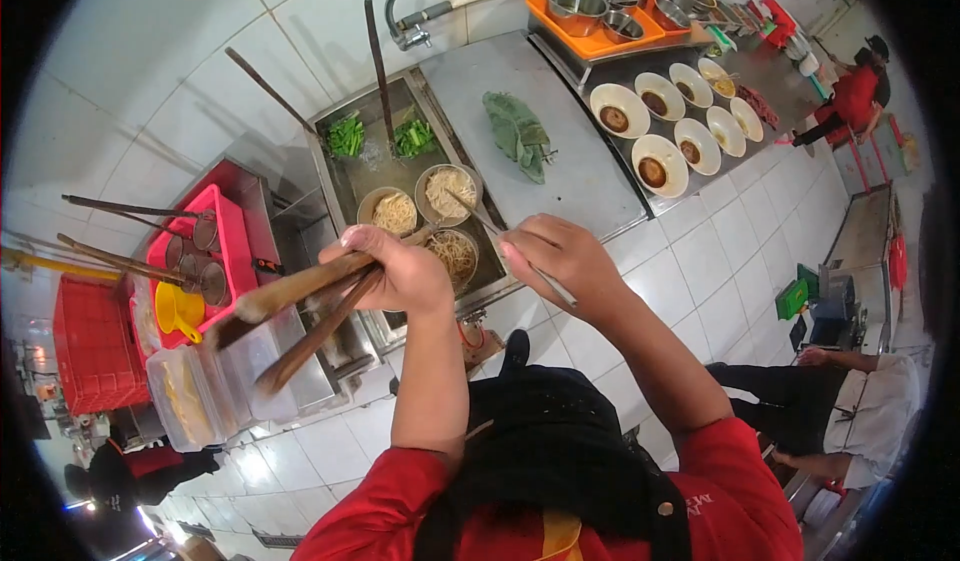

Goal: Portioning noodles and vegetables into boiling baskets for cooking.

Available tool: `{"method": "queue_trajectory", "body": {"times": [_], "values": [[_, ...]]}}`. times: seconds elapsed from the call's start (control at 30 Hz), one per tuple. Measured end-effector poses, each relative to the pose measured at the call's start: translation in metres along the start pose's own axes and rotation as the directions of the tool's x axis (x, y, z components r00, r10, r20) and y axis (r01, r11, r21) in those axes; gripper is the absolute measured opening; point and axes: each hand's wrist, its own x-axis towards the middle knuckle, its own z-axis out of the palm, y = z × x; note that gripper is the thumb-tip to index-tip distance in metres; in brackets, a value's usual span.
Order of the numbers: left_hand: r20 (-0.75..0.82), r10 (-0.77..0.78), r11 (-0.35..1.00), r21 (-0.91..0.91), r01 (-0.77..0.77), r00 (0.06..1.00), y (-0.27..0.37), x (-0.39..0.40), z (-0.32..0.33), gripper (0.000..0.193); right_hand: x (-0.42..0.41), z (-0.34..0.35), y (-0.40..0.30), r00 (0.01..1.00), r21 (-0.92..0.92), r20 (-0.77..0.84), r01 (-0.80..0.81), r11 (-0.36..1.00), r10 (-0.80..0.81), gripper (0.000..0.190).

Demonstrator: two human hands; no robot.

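My left hand (409, 272) grips several wooden strainer handles (307, 287) bunched together. They lead to noodle strainers in a water-filled steel boiling tank (341, 178). One strainer holds pale noodles (448, 193), a second holds yellowish noodles (395, 214), and a third batch of noodles (453, 253) is nearest me. In my right hand (562, 261) is a thin metal utensil, apparently chopsticks (486, 218), with the tip in the pale noodles. At the tank's far side, chopped greens (414, 137) and more greens (346, 136) sit at the lower ends of two long dark handles.
Right of the tank, a large green leaf (519, 137) lies on a steel counter (592, 178). White bowls (660, 167) with dark sauce stand beyond, below an orange tray (592, 47) of metal pots. At left are a pink bin (240, 242) and plastic containers (187, 399). Other people (862, 403) stand nearby.
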Motion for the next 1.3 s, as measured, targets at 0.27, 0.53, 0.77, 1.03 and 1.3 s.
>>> {"method": "queue_trajectory", "body": {"times": [0.27,0.53,0.77,1.03,1.3], "values": [[-0.096,0.092,0.974,0.214,-0.07,0.991,-0.046,-0.018,0.001,0.027,-0.013,0.03,0.034,0.991,0.114,0.101,-0.099,0.989,0.087,0.019],[-0.037,0.033,0.958,0.286,-0.021,0.999,-0.065,-0.029,-0.013,0.029,-0.015,0.057,0.04,0.983,0.155,0.164,-0.108,0.982,0.082,0.02],[-0.028,-0.202,0.952,0.229,0.203,0.979,-0.06,-0.03,-0.019,0.036,-0.022,0.101,0.058,0.969,0.198,0.21,-0.173,0.965,0.13,0.011],[0.155,-0.436,0.893,0.2,0.404,0.887,-0.072,-0.033,-0.037,0.024,-0.026,0.141,0.071,0.958,0.258,0.182,-0.264,0.929,0.222,0.016],[0.423,-0.56,0.827,0.226,0.515,0.712,-0.056,0.026,-0.055,0.024,-0.001,0.157,0.068,0.965,0.206,0.122,-0.254,0.945,0.233,0.016]]}}
